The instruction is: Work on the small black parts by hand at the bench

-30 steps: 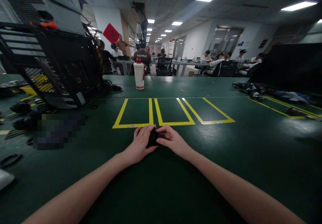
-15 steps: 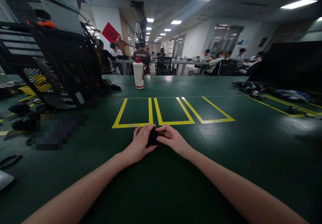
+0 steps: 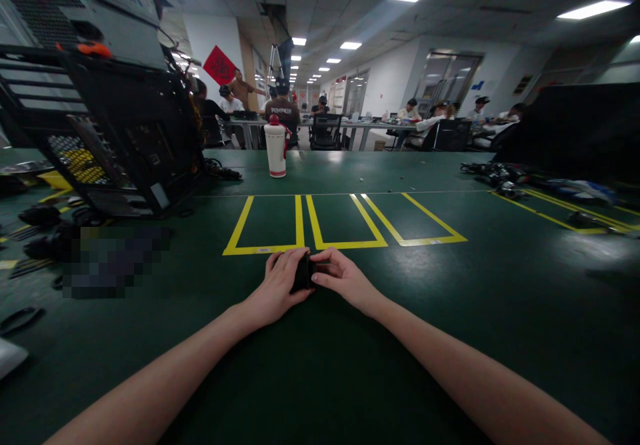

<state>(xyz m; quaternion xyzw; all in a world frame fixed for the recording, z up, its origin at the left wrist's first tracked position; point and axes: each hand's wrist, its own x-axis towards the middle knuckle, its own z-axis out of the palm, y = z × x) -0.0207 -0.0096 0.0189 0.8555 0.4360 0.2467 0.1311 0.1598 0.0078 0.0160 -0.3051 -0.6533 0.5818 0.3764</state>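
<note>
Gripping a black object (image 3: 303, 274), left hand (image 3: 278, 286) wrapped round, right hand (image 3: 347, 281) pinching its edge, capped white bottle (image 3: 277, 150) beyond.

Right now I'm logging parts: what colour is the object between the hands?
The object is black; head view shows it best.

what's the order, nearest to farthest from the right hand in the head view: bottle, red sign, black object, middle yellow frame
1. Black object: in the left hand, just left of the right hand
2. Middle yellow frame: just beyond the right hand
3. Bottle: farther back on the table, left
4. Red sign: far background, left
</note>
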